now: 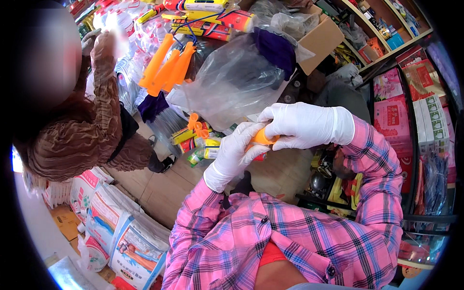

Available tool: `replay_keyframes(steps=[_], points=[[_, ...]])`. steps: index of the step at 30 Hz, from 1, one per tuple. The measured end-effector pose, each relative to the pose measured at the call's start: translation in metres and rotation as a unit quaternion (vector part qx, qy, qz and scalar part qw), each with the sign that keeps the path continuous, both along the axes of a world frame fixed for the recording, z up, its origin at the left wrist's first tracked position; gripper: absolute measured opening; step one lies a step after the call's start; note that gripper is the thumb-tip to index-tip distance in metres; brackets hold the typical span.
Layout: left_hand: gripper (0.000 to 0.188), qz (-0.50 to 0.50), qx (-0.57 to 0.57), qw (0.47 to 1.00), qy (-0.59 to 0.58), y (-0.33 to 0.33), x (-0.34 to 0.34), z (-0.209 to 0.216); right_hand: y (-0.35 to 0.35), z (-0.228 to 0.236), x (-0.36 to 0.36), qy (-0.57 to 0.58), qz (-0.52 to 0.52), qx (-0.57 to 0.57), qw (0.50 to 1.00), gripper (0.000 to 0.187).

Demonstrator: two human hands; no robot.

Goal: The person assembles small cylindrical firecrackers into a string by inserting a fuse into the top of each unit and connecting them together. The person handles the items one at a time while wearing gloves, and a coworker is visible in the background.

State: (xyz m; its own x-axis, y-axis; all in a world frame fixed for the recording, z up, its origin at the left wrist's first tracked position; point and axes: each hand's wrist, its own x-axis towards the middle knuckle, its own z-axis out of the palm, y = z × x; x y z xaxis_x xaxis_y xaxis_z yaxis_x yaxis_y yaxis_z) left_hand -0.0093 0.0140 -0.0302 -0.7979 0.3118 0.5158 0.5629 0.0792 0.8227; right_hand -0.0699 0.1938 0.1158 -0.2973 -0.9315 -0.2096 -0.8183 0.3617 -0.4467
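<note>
Both my hands wear white gloves and meet in front of me around a small orange plastic piece [263,137]. My left hand [234,150] grips it from the lower left, fingers wrapped round it. From the upper right my right hand [309,124] closes on the same piece, thumb below. Most of the piece is hidden by the fingers, so its full shape does not show. Beyond my left hand, several similar orange pieces [197,125] lie among yellow-and-red packages [191,137]. Farther off, larger orange tubes [166,67] rest by a blue cord [191,36].
A person in a brown wrinkled top [72,140] stands at the left, a gloved hand raised. A clear plastic bag [232,82] and a cardboard box [321,46] lie ahead. Shelves with pink boxes [391,121] line the right; printed sacks [135,246] stand at lower left.
</note>
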Motion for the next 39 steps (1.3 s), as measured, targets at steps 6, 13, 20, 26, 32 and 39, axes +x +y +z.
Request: replay_keyframes(steps=[6,13,20,26,32,39], points=[[0.052,0.013,0.039,0.999,0.007,-0.003,-0.003,-0.005,-0.002,0.004,-0.001,-0.090,-0.084,-0.059,0.991,0.014],[0.050,-0.078,0.125,0.977,-0.156,-0.002,-0.004,-0.002,0.008,-0.018,0.001,-0.203,-0.199,-0.156,0.946,0.009],[0.048,-0.374,0.043,0.824,-0.423,-0.025,-0.042,0.008,0.010,-0.018,0.016,-0.098,-0.183,-0.131,0.969,0.014],[0.040,-0.407,-0.101,0.828,-0.373,-0.003,-0.042,0.006,0.017,-0.003,0.030,-0.187,-0.176,-0.131,0.957,0.012],[0.037,-0.202,-0.155,0.966,0.050,0.012,-0.013,0.075,0.026,0.024,0.068,0.099,-0.140,-0.203,0.964,0.013],[0.034,-0.166,-0.316,0.893,0.274,0.025,0.007,0.127,0.035,0.063,0.135,0.154,-0.121,-0.229,0.954,0.019]])
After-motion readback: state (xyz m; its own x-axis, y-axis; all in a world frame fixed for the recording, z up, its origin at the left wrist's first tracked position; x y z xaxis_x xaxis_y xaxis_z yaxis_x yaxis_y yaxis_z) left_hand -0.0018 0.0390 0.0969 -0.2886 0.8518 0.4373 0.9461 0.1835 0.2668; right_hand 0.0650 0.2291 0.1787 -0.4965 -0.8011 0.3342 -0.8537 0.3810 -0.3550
